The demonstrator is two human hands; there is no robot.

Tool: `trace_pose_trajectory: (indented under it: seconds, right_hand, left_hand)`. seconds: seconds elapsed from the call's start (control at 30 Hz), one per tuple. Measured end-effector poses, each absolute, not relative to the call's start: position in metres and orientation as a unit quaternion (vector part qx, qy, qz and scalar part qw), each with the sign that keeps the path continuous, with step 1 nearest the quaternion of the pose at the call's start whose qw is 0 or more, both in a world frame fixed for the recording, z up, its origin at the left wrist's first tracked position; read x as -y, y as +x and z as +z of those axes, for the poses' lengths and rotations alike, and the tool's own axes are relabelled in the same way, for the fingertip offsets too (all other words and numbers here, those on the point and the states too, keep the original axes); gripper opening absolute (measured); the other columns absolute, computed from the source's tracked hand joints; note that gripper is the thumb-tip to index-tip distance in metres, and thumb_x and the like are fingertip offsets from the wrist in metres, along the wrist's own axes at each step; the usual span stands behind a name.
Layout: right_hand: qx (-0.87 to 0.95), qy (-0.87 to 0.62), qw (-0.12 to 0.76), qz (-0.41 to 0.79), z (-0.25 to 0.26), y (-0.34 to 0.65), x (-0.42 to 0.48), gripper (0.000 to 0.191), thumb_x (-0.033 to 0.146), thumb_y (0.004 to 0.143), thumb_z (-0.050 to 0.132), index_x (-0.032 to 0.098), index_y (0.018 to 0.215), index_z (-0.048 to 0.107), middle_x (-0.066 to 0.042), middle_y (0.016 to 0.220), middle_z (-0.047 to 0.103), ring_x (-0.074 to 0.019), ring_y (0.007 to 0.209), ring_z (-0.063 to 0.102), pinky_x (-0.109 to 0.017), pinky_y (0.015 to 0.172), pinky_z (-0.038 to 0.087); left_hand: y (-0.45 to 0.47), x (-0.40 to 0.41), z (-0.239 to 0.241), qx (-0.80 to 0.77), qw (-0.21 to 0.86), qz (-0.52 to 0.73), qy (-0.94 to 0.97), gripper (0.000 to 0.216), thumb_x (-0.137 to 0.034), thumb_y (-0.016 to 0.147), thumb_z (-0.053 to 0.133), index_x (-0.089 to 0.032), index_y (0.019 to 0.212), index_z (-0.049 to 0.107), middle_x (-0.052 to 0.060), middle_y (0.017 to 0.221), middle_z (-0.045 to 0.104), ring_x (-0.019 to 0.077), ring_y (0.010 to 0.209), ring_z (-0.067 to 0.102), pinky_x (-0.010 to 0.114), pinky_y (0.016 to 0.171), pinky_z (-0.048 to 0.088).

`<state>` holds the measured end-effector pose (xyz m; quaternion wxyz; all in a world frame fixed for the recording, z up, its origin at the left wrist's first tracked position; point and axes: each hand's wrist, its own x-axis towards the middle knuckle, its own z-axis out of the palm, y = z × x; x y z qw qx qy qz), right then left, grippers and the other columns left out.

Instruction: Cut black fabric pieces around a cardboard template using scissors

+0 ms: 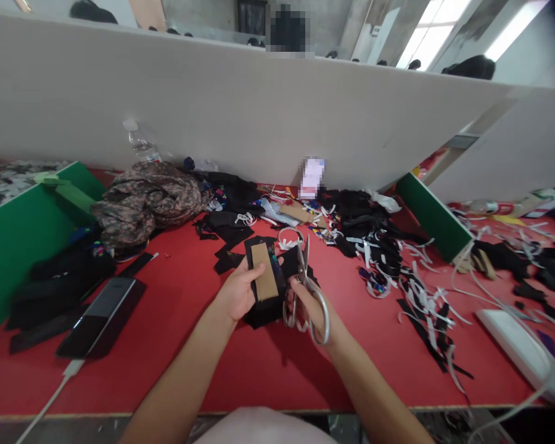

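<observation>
My left hand [241, 290] pinches the card [265, 280] and the black cloth [275, 262] together just below the middle of the frame, thumb on top, fingers underneath. My right hand [312, 306], just to the right, is curled round the handles of the scissors [302, 271]; I can't tell whether its fingers also touch the cloth.

To do this well, I'd say my thumb should press flat and firm so the card doesn't slide over the cloth. The blades point toward the top of the frame, slightly parted, and my left fingertips, showing at the cloth's right edge, are best tucked clear of them.

The card is a plain tan strip with straight edges, its top leaning a little left. The cloth shows around it, mostly black, with small coloured marks at the upper right.
</observation>
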<state>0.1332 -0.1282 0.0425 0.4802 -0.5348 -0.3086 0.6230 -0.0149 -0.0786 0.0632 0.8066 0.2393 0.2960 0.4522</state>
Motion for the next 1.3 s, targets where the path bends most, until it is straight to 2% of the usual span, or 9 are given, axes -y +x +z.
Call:
trace_pose_trajectory:
  seconds: [0.27,0.53,0.77,0.9,1.1,1.3]
  right_hand:
    - [0.415,-0.489,0.451,0.621,0.043,0.147,0.139,0.044,0.059,0.079,0.042,0.018,0.089,0.051,0.004,0.058,0.047,-0.0082,0.045,0.045,-0.021,0.044,0.043]
    - [0.45,-0.493,0.406,0.624,0.038,0.141,0.146,0.05,0.061,0.082,0.031,0.017,0.09,0.053,0.003,0.055,0.049,-0.0092,0.041,0.046,-0.017,0.034,0.032]
    - [0.446,-0.521,0.389,0.615,0.039,0.136,0.146,0.054,0.065,0.08,0.03,0.017,0.088,0.054,0.002,0.055,0.051,-0.0098,0.041,0.047,-0.017,0.033,0.031]
    - [0.464,-0.537,0.389,0.588,0.043,0.132,0.144,0.056,0.067,0.078,0.03,0.017,0.084,0.054,0.0,0.053,0.053,-0.0111,0.04,0.048,-0.019,0.033,0.031]
    - [0.487,-0.52,0.404,0.574,0.038,0.13,0.144,0.052,0.065,0.079,0.032,0.018,0.08,0.053,0.0,0.053,0.052,-0.0109,0.039,0.046,-0.02,0.034,0.031]
    - [0.511,-0.522,0.406,0.549,0.034,0.132,0.143,0.048,0.061,0.083,0.03,0.017,0.082,0.05,0.001,0.052,0.05,-0.0093,0.038,0.043,-0.019,0.034,0.031]
  left_hand:
    - [-0.018,0.074,0.057,-0.319,0.801,0.452,0.228,0.043,-0.013,0.077,0.056,-0.02,0.119,0.048,0.01,0.106,0.064,0.0227,0.096,0.061,0.04,0.088,0.046]
    - [-0.018,0.076,0.061,-0.345,0.792,0.441,0.245,0.039,-0.011,0.075,0.056,-0.019,0.113,0.051,0.008,0.097,0.065,0.0201,0.081,0.064,0.037,0.074,0.052]
    - [-0.017,0.077,0.06,-0.339,0.803,0.42,0.253,0.042,-0.013,0.073,0.059,-0.02,0.113,0.05,0.006,0.088,0.065,0.0184,0.072,0.064,0.037,0.068,0.053]
    - [-0.015,0.079,0.061,-0.354,0.8,0.418,0.245,0.038,-0.012,0.072,0.059,-0.02,0.109,0.052,0.006,0.09,0.064,0.0187,0.075,0.063,0.036,0.068,0.053]
    - [-0.017,0.079,0.061,-0.365,0.806,0.4,0.239,0.033,-0.009,0.073,0.056,-0.018,0.105,0.053,0.005,0.084,0.063,0.0179,0.071,0.062,0.035,0.064,0.053]
    - [-0.022,0.078,0.062,-0.359,0.824,0.384,0.212,0.036,-0.008,0.074,0.055,-0.019,0.108,0.052,0.006,0.086,0.064,0.0183,0.075,0.064,0.035,0.071,0.052]
